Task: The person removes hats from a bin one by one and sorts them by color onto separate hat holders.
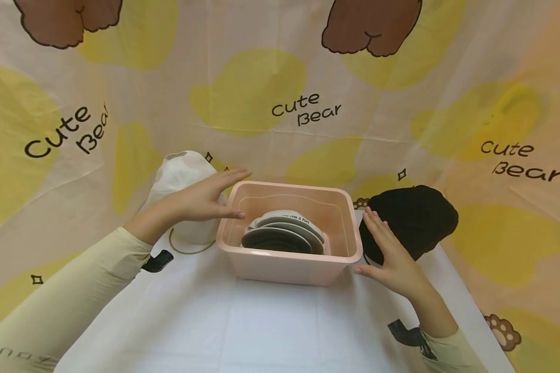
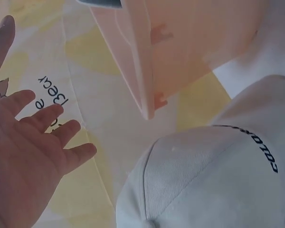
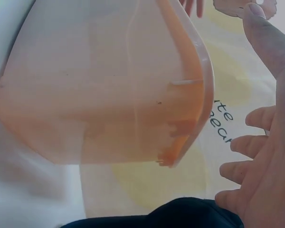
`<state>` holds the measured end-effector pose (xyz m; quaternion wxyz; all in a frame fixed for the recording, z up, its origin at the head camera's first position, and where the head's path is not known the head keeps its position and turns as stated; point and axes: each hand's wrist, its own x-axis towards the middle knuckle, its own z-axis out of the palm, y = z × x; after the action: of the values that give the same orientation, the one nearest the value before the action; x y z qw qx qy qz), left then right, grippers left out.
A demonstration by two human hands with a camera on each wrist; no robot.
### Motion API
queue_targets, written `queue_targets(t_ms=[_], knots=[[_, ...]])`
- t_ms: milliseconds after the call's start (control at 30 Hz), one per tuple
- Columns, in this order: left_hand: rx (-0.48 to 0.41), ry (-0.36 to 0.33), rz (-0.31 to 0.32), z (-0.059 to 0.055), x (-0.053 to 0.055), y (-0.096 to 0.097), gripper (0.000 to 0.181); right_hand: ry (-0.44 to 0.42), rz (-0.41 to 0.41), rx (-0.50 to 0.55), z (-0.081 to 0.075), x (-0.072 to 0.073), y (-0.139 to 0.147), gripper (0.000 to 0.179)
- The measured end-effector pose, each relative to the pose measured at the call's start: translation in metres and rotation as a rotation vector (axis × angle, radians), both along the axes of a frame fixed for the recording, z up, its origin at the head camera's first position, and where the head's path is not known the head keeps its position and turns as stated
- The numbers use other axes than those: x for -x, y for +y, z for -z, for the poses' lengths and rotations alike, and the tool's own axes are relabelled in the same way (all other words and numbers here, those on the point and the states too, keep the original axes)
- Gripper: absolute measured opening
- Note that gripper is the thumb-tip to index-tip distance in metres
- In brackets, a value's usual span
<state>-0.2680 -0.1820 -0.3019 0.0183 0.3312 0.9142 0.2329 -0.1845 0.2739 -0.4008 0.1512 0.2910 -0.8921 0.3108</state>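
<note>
While the left hand [image 1: 204, 201] and right hand [image 1: 392, 263] hover spread, grasping nothing, at either end of the pink plastic bin [image 1: 282, 267], nested caps [image 1: 282, 239] stand inside it, a white cap [image 1: 183, 173] sits to its left and a black cap [image 1: 420, 223] to its right. The bin should prove light, stiff and somewhat slick, best held under its end rims [image 1: 354, 225]; the caps seem soft.

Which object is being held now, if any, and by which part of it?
Nothing is held: the pink bin stands between the left hand and the right hand, gripped by neither.
</note>
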Motion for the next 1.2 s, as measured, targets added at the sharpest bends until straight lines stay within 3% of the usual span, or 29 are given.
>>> queue_targets(t_ms=[233, 533, 867, 1200], knots=[[-0.037, -0.056, 0.015, 0.002, 0.002, 0.006, 0.093, -0.083, 0.022, 0.056, 0.0, 0.004, -0.005, 0.126], [-0.038, -0.171, 0.064, 0.02, 0.007, 0.019, 0.085, -0.134, 0.006, 0.088, 0.005, 0.002, -0.008, 0.126], [-0.036, -0.175, 0.114, 0.024, 0.018, 0.032, 0.074, -0.192, -0.011, 0.113, 0.016, 0.006, -0.024, 0.124], [-0.003, -0.225, 0.155, 0.023, 0.032, 0.06, 0.061, -0.234, 0.066, 0.116, 0.019, 0.006, -0.016, 0.124]])
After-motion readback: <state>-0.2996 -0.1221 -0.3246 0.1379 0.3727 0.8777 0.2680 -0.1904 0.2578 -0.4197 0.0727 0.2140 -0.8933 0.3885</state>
